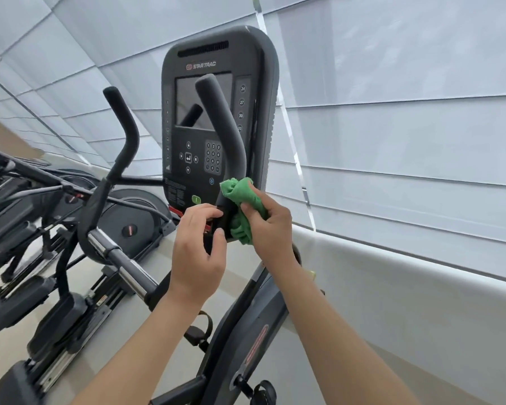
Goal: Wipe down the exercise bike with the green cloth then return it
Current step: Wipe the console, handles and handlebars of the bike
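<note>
The exercise bike's dark console (216, 68) stands upright in the middle of the view, with a foam-covered right handlebar (222, 121) rising in front of it. My right hand (270, 226) grips the bunched green cloth (241, 197) and presses it against the lower part of that handlebar. My left hand (197, 252) is just left of the bar, its fingers curled round the black base of the handlebar below the console. The left handlebar (123, 133) stands free further left. The grey frame (246, 331) runs down between my forearms.
Several other exercise machines (41, 258) stand in a row to the left on a pale floor. Behind and to the right are light window blinds (392, 112) above a low white ledge (392, 273). A pedal with a strap (199, 331) shows below.
</note>
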